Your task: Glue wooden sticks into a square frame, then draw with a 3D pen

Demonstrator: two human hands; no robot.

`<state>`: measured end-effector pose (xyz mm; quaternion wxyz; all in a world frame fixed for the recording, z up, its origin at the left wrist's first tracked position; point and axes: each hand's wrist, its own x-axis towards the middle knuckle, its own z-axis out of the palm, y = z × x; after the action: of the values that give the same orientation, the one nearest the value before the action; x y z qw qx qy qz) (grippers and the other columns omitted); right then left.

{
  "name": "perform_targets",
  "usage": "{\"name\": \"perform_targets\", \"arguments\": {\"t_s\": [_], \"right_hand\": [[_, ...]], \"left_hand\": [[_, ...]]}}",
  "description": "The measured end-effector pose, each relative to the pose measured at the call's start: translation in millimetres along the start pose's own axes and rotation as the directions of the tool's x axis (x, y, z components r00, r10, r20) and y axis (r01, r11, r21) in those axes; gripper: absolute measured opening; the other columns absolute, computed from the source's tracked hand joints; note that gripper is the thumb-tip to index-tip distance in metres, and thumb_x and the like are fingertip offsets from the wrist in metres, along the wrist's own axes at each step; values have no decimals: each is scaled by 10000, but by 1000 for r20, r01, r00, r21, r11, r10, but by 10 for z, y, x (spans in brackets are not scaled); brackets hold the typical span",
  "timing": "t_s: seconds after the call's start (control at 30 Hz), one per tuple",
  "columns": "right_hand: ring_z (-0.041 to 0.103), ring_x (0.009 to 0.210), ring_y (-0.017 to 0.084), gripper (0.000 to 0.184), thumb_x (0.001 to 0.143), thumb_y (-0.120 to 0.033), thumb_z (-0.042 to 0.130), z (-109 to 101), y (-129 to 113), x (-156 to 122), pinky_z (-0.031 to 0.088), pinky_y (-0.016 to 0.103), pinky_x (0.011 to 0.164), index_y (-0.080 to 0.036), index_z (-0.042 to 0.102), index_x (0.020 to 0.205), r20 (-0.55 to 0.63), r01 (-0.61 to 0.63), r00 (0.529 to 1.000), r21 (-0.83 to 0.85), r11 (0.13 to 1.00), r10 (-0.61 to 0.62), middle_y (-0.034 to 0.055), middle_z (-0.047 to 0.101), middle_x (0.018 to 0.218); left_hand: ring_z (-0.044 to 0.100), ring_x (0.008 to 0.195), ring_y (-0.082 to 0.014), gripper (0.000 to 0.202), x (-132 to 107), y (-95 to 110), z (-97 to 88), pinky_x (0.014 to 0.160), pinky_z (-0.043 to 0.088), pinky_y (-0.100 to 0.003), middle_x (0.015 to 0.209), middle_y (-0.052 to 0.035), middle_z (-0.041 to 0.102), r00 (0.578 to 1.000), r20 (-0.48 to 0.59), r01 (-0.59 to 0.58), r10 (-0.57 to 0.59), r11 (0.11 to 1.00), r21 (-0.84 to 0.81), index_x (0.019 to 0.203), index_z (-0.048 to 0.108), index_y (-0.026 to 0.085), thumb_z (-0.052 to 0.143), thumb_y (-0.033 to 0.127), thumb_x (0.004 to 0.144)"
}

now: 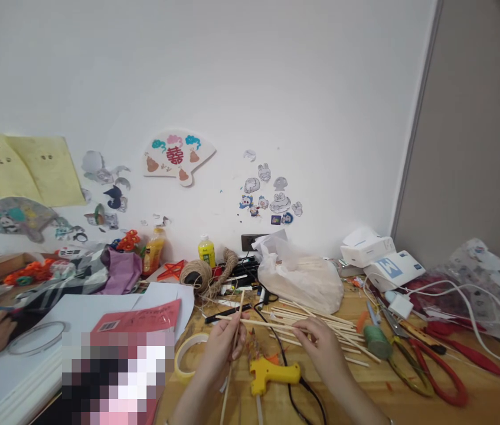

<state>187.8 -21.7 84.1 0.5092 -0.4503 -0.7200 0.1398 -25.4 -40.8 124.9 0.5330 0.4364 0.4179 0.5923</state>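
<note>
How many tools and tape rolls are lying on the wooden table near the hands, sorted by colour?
Yellow: 2, the glue gun and the tape roll.
Red: 1, the scissors.
Green: 1, the thread spool.
Total: 4.

Pale natural wooden sticks (320, 323) on a tan wood-grain tabletop (489, 407). Yellow plastic glue gun (271, 373), black cord. Red-handled metal scissors (435, 369). Green thread spool (376, 340). Red paper booklet (141, 321). Clear-yellowish tape roll (188, 354). White plain wall (298, 88).
</note>
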Motion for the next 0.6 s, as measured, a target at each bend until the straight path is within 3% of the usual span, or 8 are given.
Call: {"name": "perform_targets", "arguments": {"t_s": [0.17,0.6], "right_hand": [[624,765,233,356,879,-461,489,-33,-19,10,453,344,707,-207,709,763,-52,15,999,2,1000,-15,83,708,771],[603,781,236,279,881,-381,502,-94,-17,30,448,352,720,-211,698,779,-38,51,998,-12,999,-52,77,691,760]], "left_hand": [[246,300,-11,499,-1,-41,8,370,85,-194,424,50,484,1000,-8,2,-1,1000,26,535,487,157,655,614,647],[250,283,-14,439,-11,22,9,364,91,-197,443,69,494,999,-39,4,-3,1000,13,779,611,139,699,543,632]]}}
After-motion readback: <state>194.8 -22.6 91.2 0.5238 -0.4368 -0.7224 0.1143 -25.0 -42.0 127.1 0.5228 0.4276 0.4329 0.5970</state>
